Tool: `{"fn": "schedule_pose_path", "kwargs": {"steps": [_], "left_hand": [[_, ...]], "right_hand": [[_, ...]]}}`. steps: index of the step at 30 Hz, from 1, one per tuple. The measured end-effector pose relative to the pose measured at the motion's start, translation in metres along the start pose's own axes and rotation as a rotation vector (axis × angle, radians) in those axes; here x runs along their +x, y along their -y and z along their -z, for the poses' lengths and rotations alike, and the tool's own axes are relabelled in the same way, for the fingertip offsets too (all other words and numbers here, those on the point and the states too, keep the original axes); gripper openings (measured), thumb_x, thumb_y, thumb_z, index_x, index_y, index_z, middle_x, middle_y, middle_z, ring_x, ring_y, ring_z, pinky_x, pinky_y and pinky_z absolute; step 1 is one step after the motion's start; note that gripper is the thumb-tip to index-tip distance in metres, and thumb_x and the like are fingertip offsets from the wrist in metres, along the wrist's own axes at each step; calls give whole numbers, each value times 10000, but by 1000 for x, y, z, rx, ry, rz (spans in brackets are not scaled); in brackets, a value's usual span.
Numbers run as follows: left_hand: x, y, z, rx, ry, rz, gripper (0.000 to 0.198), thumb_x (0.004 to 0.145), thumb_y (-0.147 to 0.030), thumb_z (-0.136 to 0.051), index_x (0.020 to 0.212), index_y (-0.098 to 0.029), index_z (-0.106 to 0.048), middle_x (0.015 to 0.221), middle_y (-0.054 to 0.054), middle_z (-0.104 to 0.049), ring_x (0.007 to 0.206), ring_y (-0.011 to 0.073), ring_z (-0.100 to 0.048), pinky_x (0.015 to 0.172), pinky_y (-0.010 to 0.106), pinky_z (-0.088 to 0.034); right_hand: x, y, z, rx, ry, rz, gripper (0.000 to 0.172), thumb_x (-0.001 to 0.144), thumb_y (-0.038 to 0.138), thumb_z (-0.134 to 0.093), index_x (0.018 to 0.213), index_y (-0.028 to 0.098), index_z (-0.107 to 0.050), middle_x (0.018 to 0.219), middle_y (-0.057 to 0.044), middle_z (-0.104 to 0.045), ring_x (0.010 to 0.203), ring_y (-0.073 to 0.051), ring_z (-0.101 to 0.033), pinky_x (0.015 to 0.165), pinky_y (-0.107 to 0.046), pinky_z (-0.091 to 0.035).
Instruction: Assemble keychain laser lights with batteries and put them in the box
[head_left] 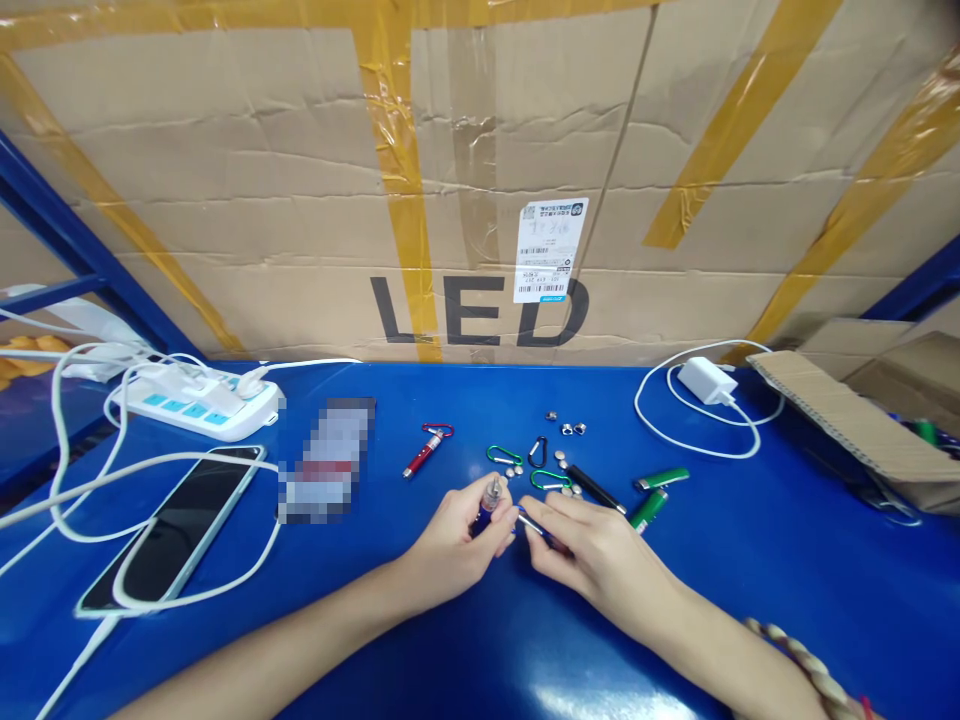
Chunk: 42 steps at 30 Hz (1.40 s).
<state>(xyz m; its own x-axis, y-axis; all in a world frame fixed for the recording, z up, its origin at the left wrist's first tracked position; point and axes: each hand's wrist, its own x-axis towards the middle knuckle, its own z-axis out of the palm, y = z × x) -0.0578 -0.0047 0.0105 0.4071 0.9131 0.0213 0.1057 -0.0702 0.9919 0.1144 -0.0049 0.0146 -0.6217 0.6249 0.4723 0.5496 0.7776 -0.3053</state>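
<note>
Near the front middle of the table, my left hand (466,535) is closed round a small blue flashlight (486,514) with a silver and clear end pointing up. Just to its right, the fingers of my right hand (592,540) pinch a small blue carabiner (530,521) with a silver bar; part of it is hidden by the fingers. Beyond the hands lie green carabiners (551,481), a black carabiner (538,451) and several button cells (560,456). A black flashlight tube (596,489) lies by my right hand. Further left rests a red flashlight (422,455) with a red carabiner (437,430).
Green tubes (649,510) and small silver parts (568,428) lie further right and back. Phones (180,530), white cables and a power strip (217,405) occupy the left. A white charger (706,381) and an open carton (840,430) stand right. A large cardboard box (300,200) closes the back.
</note>
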Motion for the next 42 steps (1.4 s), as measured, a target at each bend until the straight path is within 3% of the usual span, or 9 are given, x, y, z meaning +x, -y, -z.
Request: {"fn": "schedule_pose_path", "kwargs": {"steps": [5, 9, 13, 19, 34, 42], "left_hand": [[-2, -3, 1, -75, 24, 34, 394, 848, -530, -497, 702, -214, -313, 621, -74, -307, 535, 93, -303, 514, 230, -263], [-2, -5, 2, -163, 122, 86, 435, 860, -643, -352, 758, -222, -316, 605, -81, -296, 494, 93, -220, 454, 227, -195], [-4, -4, 1, -138, 195, 76, 427, 883, -625, -323, 781, -212, -356, 577, -83, -304, 484, 95, -214, 443, 226, -191], [-7, -1, 2, -49, 258, 23, 427, 900, -595, -329, 795, -191, -423, 602, -60, -344, 514, 105, -262, 473, 236, -244], [-6, 4, 1, -8, 248, 23, 413, 919, -573, -283, 806, -194, -400, 603, -66, -332, 501, 95, -241, 445, 219, -238], [-5, -3, 0, 67, 142, -3, 337, 947, -462, -238, 768, -202, -356, 572, -72, -331, 491, 95, -286, 463, 213, -278]], "right_hand": [[2, -2, 6, 13, -44, 8, 318, 955, 232, -340, 926, 128, -640, 613, -22, -552, 492, -117, -510, 466, -221, -441], [3, -6, 12, 38, -172, 14, 258, 936, 218, -407, 1037, 149, -634, 652, -21, -554, 502, -106, -507, 482, -206, -464], [2, -8, 13, 1, -254, 4, 239, 925, 200, -439, 1060, 156, -631, 634, -13, -536, 497, -99, -488, 491, -202, -468], [-1, -4, 11, -2, -259, 51, 248, 930, 197, -448, 1118, 137, -599, 662, -25, -561, 544, -111, -529, 516, -203, -478], [-1, -4, 5, 20, -237, 63, 248, 945, 215, -422, 1104, 132, -593, 705, -43, -594, 588, -126, -570, 526, -218, -506], [0, -10, 4, 39, -221, 86, 262, 938, 189, -443, 1159, 112, -560, 736, -43, -585, 615, -124, -573, 566, -218, -518]]}}
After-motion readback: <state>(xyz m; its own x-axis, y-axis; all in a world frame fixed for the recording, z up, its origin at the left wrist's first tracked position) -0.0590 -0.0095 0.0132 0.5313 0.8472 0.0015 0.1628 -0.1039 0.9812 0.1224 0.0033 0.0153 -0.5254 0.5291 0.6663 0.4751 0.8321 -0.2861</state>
